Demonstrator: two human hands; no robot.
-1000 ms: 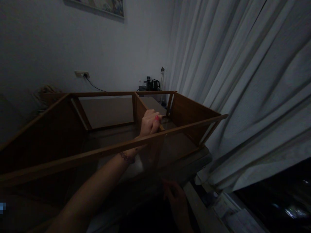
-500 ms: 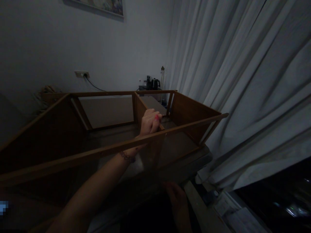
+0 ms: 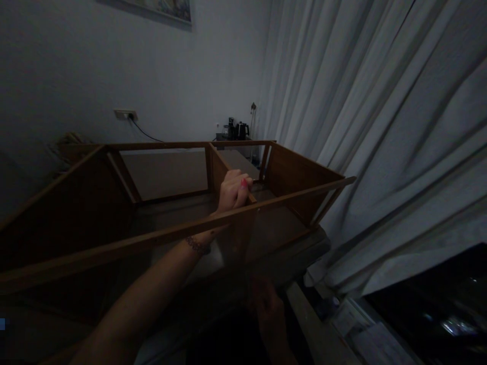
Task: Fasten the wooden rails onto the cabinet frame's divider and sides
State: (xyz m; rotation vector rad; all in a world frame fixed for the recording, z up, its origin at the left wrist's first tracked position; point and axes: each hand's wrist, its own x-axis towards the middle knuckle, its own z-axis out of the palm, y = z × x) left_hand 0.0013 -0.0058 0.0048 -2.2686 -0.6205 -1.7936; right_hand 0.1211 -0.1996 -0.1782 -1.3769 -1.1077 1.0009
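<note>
Head view, dim light. Wooden frame (image 3: 300, 172) w/ solid end panels and open-sided bays lies before the person, on a dark support surface (image 3: 319, 244); curtain (image 3: 342, 152) at R side, kettle (image 3: 241, 131) in bkgd, well apart. Divider (image 3: 217, 172) crosses the frame's interior from far rail (image 3: 163, 145) to front rail (image 3: 171, 234). L hand (image 3: 233, 190) is clenched over the divider's top edge, near its front end, thumb toward the R bay; L forearm (image 3: 152, 294), w/ bracelet (image 3: 198, 245) at wrist, passes beneath the front rail and up inside the frame. R hand (image 3: 268, 309) is low, in front of the frame, fingers apparently bent; too dark to tell whether it grasps or touches anything. Step in hand, judged from pose: holding or steadying the frame by its divider, L hand only. Next move, if the frame is to be shifted, would prob. call for a firm L grip plus R-hand support, as a one-handed hold so near the front might let it tilt; if L hand is to let go, the wrist must clear the front rail
</note>
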